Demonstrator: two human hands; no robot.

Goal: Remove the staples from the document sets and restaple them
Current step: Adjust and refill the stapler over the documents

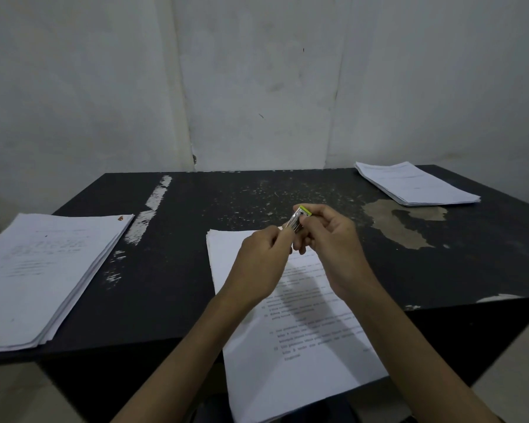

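A small metal stapler (298, 219) with a yellow-green end is held in the air above the top of a printed document set (287, 340). That set lies in the middle of the black table (177, 270) and hangs over its front edge. My right hand (329, 239) grips the stapler's upper part with curled fingers. My left hand (264, 257) pinches its lower end between fingertips. The part of the stapler inside my fingers is hidden.
A thick stack of papers (40, 276) lies at the table's left edge. Another paper stack (416, 183) sits at the far right corner. White scuffs (153, 206) and a worn brown patch (406, 221) mark the tabletop. A pale wall stands right behind.
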